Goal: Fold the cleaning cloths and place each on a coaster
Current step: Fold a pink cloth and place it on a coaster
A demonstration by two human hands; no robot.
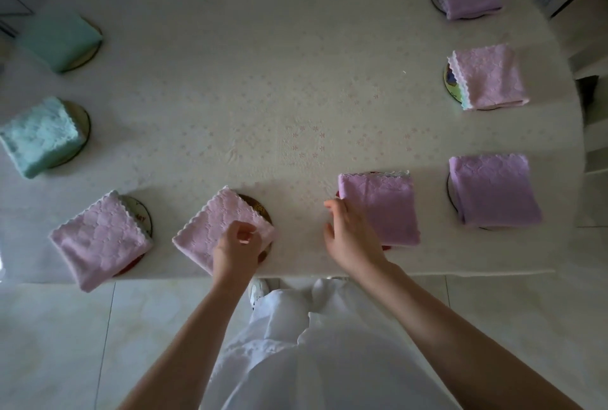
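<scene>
1. Our left hand hangs with fingers curled over the near corner of a folded pink cloth; we cannot tell whether it pinches the fabric.
2. Our right hand is relaxed, fingers loosely spread at the left edge of a folded purple cloth.
3. The pink cloth sits askew on a dark coaster; a red coaster peeks from under the purple cloth.
4. Along the left of the white surface we see a second pink cloth and a teal cloth, each on a coaster.
</scene>
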